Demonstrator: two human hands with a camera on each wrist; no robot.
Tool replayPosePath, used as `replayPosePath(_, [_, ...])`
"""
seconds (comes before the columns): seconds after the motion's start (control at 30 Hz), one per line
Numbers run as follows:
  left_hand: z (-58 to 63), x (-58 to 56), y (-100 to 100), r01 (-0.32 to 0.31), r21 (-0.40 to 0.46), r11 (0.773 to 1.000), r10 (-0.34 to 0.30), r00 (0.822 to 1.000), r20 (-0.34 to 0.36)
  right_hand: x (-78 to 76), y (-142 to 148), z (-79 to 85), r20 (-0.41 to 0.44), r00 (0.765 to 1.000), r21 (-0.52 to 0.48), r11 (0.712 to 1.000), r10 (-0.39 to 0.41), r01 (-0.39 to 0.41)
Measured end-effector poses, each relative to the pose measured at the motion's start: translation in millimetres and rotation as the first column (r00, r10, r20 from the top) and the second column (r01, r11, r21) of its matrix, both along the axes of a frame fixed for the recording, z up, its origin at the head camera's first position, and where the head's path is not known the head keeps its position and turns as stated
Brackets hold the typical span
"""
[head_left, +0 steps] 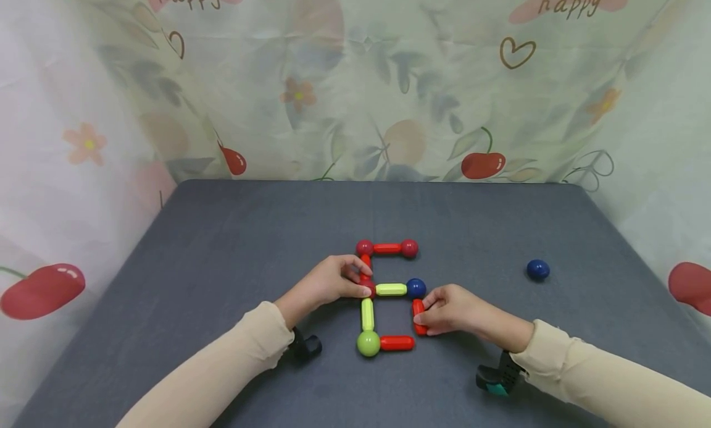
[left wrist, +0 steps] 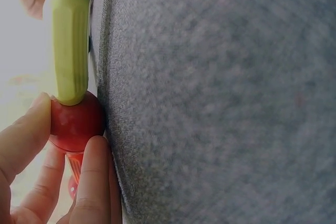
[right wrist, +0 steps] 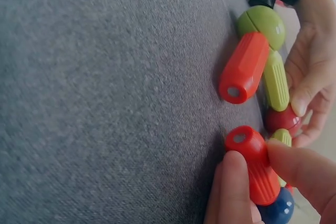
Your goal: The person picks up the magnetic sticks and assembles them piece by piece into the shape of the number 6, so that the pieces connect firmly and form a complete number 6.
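On the dark table lies a figure of magnetic rods and balls. My left hand (head_left: pixel 333 280) pinches the red ball (left wrist: pixel 79 123) at its middle joint between thumb and fingers. My right hand (head_left: pixel 452 309) pinches a red rod (right wrist: pixel 257 169) whose far end meets the blue ball (head_left: pixel 416 288); its near end shows a bare metal tip. A yellow-green rod (head_left: pixel 391 289) links the red and blue balls. Another yellow-green rod (head_left: pixel 368 315) runs down to a green ball (head_left: pixel 368 343), from which a second red rod (head_left: pixel 397 343) points right, its tip apart from the held rod.
At the top of the figure, a red rod (head_left: pixel 387 248) joins two red balls. A loose blue ball (head_left: pixel 537 269) lies on the right of the grey table (head_left: pixel 266 218). Behind hangs a printed curtain (head_left: pixel 366 76). Black wrist cameras sit below both wrists.
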State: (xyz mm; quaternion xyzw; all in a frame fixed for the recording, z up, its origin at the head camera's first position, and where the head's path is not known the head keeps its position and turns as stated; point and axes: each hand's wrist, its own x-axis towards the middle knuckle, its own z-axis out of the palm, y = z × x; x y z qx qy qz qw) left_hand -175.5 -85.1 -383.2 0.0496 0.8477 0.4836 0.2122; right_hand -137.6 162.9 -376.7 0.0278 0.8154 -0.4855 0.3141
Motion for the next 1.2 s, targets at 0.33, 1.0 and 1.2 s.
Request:
replayPosePath(0.33, [0.6,-0.1,-0.3,-0.005,0.012,1.000,0.005,1.000,0.009,-4.8,1.5,-0.6,0.004,1.000,-0.012,1.000,0.005,-0.005])
replayPosePath(1.0, [0.5,-1.2,0.3,-0.001,-0.004,1.000,0.001,1.000,0.012,-6.5,1.7,3.2,0.003,1.000,-0.004,1.000,0.026,-0.026])
replayPosePath(1.2, [1.4,-0.7,0.4,0.001,-0.013,1.000,-0.001,1.000,0.011,-7.8,1.3,3.0,0.005,1.000,0.012,1.000,0.027,-0.027])
